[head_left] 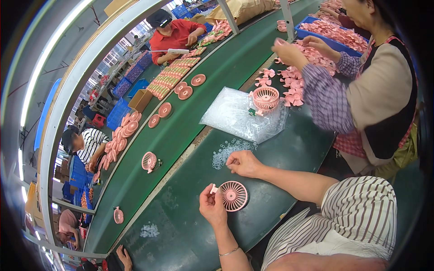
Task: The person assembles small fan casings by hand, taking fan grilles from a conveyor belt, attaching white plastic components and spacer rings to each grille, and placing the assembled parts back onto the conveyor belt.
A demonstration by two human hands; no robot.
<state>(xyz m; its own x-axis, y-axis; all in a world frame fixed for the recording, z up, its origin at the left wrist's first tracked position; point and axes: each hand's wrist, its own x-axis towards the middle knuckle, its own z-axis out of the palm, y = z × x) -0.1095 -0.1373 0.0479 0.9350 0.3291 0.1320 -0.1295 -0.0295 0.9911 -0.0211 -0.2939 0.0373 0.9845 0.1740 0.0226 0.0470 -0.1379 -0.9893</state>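
My left hand [213, 208] is closed on a pink round fan housing [234, 196], gripping it by the small light-coloured neck at its side. The slatted cage lies face up just above the green work surface. My right hand [246, 163] is beside a loose pile of small clear rings [228, 152], its fingertips pinched together. Whatever may be between those fingertips is too small to make out. Beyond the pile lies a clear plastic bag [230, 113] full of the same clear pieces. Another pink fan housing [266, 98] with a small green board rests on the bag.
A green conveyor belt [181, 131] runs alongside, carrying pink housings [149, 161] and grilles [185, 92]. A co-worker [379, 90] stands at the right, by heaped pink fan blades [294, 86] and a blue crate [312, 28]. A smaller ring pile [149, 230] lies at lower left.
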